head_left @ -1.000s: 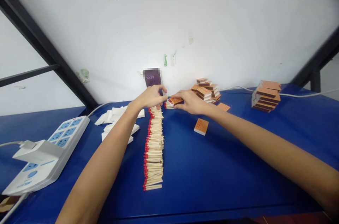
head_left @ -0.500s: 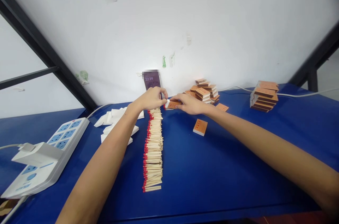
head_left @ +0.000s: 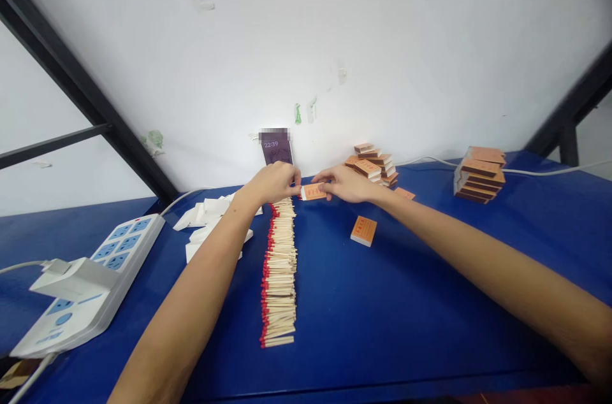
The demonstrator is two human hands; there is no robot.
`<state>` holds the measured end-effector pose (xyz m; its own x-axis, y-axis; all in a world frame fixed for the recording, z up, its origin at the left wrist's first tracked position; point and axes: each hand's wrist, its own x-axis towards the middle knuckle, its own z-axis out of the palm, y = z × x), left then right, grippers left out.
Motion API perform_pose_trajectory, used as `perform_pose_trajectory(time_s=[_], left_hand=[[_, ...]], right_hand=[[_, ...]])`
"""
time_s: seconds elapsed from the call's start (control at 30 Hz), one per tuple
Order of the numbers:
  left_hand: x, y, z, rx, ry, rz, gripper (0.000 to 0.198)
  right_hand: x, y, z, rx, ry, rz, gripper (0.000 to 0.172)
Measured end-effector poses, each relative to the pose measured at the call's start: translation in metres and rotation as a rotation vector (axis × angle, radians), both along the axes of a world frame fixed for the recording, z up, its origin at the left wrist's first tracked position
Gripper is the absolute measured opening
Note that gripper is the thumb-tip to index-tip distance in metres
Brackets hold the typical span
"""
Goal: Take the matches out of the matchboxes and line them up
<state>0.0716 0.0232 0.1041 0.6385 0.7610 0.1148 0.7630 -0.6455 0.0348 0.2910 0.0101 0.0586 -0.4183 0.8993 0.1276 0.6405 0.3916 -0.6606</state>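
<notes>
An orange matchbox (head_left: 314,191) with a white end showing lies level between my hands, label up. My right hand (head_left: 347,183) grips its right end between thumb and fingers. At the white left end, my left hand (head_left: 277,182) is closed, thumb and forefinger pinched against the box; exactly what the tips hold is partly hidden. Below my left hand runs a long row of matches (head_left: 280,270), red heads to the left. A single matchbox (head_left: 364,230) rests on the blue table (head_left: 382,327), nearer to me on the right.
White paper-like pieces (head_left: 205,213) lie left of the matches. Matchboxes stand in a loose pile (head_left: 373,168) and a neater stack (head_left: 479,176) by the wall. A phone (head_left: 277,148) leans at the back. A white power strip (head_left: 115,264) with plug and cables occupies the left.
The matchbox has turned so its orange label faces up, and it sits slightly lower. Both hands stay close to it. The view has shifted slightly.
</notes>
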Motion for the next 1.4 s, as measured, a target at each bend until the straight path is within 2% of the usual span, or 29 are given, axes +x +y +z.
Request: perform_pose_trajectory(time_s=[0.1, 0.23, 0.37, 0.5, 0.57, 0.73, 0.9, 0.97, 1.07, 1.23, 1.33, 1.4], left_hand=[[0.0, 0.004, -0.004, 0.043, -0.021, -0.008, 0.015], [-0.003, 0.008, -0.008, -0.016, -0.037, -0.034, 0.023], [-0.006, 0.009, -0.009, -0.055, -0.062, -0.038, 0.019], [-0.006, 0.009, -0.008, -0.059, -0.095, -0.044, 0.018], [-0.006, 0.009, -0.007, -0.062, -0.118, -0.052, 0.019], [-0.007, 0.006, -0.002, -0.091, -0.164, -0.089, 0.028], [-0.005, 0.003, 0.001, -0.11, -0.145, -0.131, 0.037], [-0.003, 0.003, 0.002, -0.093, -0.12, -0.112, 0.041], [0.0, 0.001, 0.003, -0.05, -0.089, -0.102, 0.039], [0.002, -0.002, 0.004, 0.013, -0.042, -0.072, 0.035], [0.001, 0.0, 0.001, 0.008, -0.011, -0.033, 0.033], [-0.001, 0.003, -0.002, -0.003, 0.004, -0.023, 0.033]], right_hand=[[-0.005, -0.003, 0.0, 0.08, -0.066, -0.021, 0.027], [-0.008, -0.007, 0.002, 0.125, -0.041, -0.08, 0.025], [-0.009, -0.011, -0.001, 0.147, -0.129, 0.014, 0.02], [-0.015, -0.012, -0.012, 0.266, -0.276, 0.082, 0.034], [-0.017, -0.011, -0.015, 0.27, -0.292, 0.114, 0.038], [-0.01, -0.006, -0.006, 0.116, -0.183, 0.097, 0.021], [-0.004, -0.002, -0.001, -0.207, 0.139, -0.043, 0.032], [-0.005, -0.002, -0.003, -0.28, 0.253, -0.021, 0.032], [-0.005, 0.0, -0.005, -0.303, 0.311, 0.034, 0.031], [-0.003, 0.002, -0.005, -0.221, 0.245, -0.011, 0.033], [-0.003, 0.002, -0.007, 0.022, 0.082, -0.006, 0.033], [-0.004, 0.001, -0.011, 0.227, -0.058, 0.047, 0.039]])
